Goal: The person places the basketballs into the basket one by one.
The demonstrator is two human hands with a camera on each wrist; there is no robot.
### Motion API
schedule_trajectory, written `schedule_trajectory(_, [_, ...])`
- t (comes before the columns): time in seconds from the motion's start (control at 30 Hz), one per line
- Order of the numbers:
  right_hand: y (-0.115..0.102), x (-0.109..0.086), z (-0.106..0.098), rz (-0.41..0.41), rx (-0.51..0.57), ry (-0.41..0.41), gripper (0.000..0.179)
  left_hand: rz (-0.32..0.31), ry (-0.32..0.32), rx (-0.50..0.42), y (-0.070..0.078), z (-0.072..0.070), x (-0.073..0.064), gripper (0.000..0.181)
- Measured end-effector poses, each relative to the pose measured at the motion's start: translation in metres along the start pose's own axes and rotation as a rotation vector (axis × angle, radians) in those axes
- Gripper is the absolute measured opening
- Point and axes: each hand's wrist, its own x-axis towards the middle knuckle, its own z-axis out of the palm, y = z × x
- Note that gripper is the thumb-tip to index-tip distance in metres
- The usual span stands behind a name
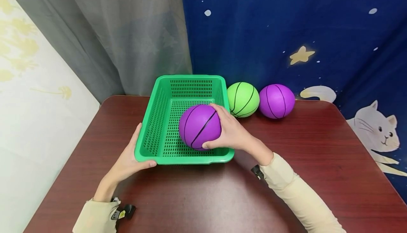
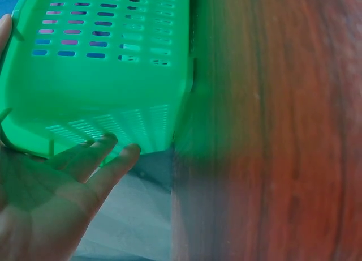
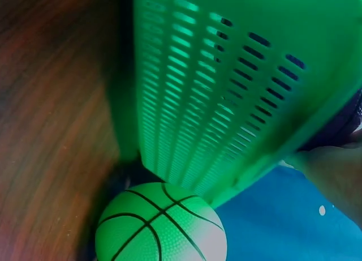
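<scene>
A purple ball with black basketball lines (image 1: 197, 129) is held over the inside of a green plastic basket (image 1: 184, 160). My right hand (image 1: 230, 130) grips it from the right, thumb at the near side and fingers over the far side. At the basket's near left corner, my left hand (image 1: 128, 160) holds on, its thumb along the front rim. In the left wrist view its fingers (image 2: 113, 170) lie against the slotted outer wall. Part of the right hand (image 3: 334, 176) shows beyond the rim in the right wrist view, where the basket wall hides the purple ball.
A light green ball (image 1: 243, 100) stands close against the basket's right side, with another purple ball (image 1: 277, 101) beside it. All stand on a dark red wooden table (image 1: 302, 176). A grey curtain (image 1: 136, 31) and a blue curtain (image 1: 254, 31) hang behind its far edge.
</scene>
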Motion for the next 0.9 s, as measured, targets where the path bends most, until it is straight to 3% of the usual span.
schedule_trajectory(0.43, [0.003, 0.001, 0.013, 0.0, -0.115, -0.088, 0.113, -0.021, 0.002, 0.033, 0.003, 0.001, -0.001, 0.121])
schedule_trajectory(0.7, [-0.004, 0.006, 0.014, 0.013, -0.227, -0.207, 0.117, -0.03, 0.005, 0.034, 0.004, 0.002, -0.002, 0.121])
schedule_trajectory(0.9, [-0.005, 0.004, 0.01, 0.026, -0.22, -0.24, 0.117, -0.026, 0.009, 0.048, 0.005, 0.001, -0.002, 0.121])
